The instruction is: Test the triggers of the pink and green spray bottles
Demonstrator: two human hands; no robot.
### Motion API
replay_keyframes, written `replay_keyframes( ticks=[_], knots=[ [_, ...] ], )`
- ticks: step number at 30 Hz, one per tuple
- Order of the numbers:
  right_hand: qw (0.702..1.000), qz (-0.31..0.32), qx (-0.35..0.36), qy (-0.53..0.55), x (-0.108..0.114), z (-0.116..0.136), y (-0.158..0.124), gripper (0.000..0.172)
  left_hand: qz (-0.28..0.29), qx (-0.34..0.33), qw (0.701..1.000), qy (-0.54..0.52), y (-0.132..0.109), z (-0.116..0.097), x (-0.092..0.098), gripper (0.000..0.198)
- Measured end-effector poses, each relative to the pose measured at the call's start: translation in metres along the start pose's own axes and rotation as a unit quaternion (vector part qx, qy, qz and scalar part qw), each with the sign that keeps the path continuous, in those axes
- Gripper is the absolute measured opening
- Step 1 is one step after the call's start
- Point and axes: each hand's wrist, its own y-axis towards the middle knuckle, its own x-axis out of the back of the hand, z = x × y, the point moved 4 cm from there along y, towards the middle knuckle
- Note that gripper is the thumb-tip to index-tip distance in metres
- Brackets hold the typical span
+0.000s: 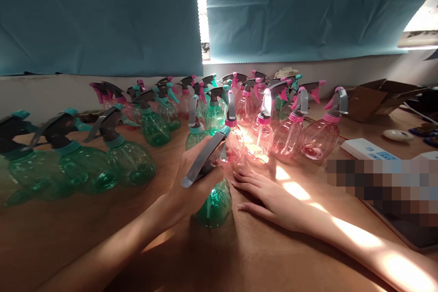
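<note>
My left hand is wrapped round the neck of a green spray bottle that stands on the wooden table. Its grey trigger head with a teal nozzle sticks out above my fingers. My right hand lies flat on the table just right of that bottle, fingers stretched out and holding nothing. Right behind both hands stand pink spray bottles and more green spray bottles in rows.
Three larger green bottles stand at the left edge. A white power strip and an open cardboard box sit at the right. Blue curtains hang behind, with sunlight falling in a stripe across the table.
</note>
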Motion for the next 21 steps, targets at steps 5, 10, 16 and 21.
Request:
replay_keyframes(
  ticks=[5, 10, 16, 21],
  knots=[
    [1.0, 0.006, -0.003, -0.005, 0.0005, 0.0006, 0.0005, 0.055, 0.007, -0.003, 0.999, 0.031, 0.0002, 0.0017, -0.0024, 0.019],
    [1.0, -0.001, -0.001, 0.004, 0.0004, 0.0004, 0.0003, 0.054, 0.0, -0.005, 1.0, 0.03, -0.0007, 0.0066, -0.0029, 0.021],
    [1.0, -0.005, 0.001, 0.007, 0.0011, 0.0008, 0.0002, 0.055, 0.006, -0.007, 1.0, 0.001, 0.0, 0.0073, -0.0045, 0.033],
    [1.0, 0.002, -0.001, 0.007, 0.0006, 0.0004, 0.0005, 0.055, 0.002, -0.008, 1.0, 0.014, -0.0006, 0.0062, -0.0038, 0.026]
  ],
)
